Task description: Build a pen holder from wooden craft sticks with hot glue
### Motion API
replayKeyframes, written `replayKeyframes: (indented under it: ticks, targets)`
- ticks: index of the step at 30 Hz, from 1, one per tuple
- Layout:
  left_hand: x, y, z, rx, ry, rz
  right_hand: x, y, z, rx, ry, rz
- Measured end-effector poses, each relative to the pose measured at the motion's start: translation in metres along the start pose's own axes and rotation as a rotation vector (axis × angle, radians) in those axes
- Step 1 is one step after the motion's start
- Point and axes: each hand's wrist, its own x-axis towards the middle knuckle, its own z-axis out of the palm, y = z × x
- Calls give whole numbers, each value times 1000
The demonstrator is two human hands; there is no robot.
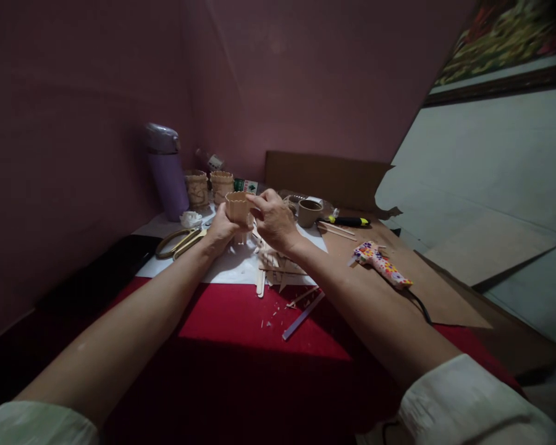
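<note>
My left hand is wrapped round the lower left side of a small cup faced with upright craft sticks, its scalloped rim upward. At the right of that rim, my right hand has its fingers bent, index finger and thumb closed on the cup's edge. Just behind stand two similar stick-covered cups with darker trim. Loose craft sticks and chips lie beneath my right hand on white paper. Gold-handled scissors rest left of my left hand.
A purple bottle stands back left. To the right are a dark-filled cup, a black-and-yellow cutter and a flower-patterned glue gun with a cord, on cardboard. A glue stick lies on the red cloth.
</note>
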Motion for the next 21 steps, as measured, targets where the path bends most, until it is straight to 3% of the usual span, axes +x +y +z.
replayKeyframes:
  ticks: [8, 14, 21]
  targets:
    - [3, -4, -4, 26, 1, -19, 27, 3, 7, 167, 23, 38]
    - [-1, 5, 0, 28, 17, -31, 26, 18, 19, 321, 61, -3]
    - [2, 4, -4, 22, -7, 2, 27, 17, 23, 359, 71, -7]
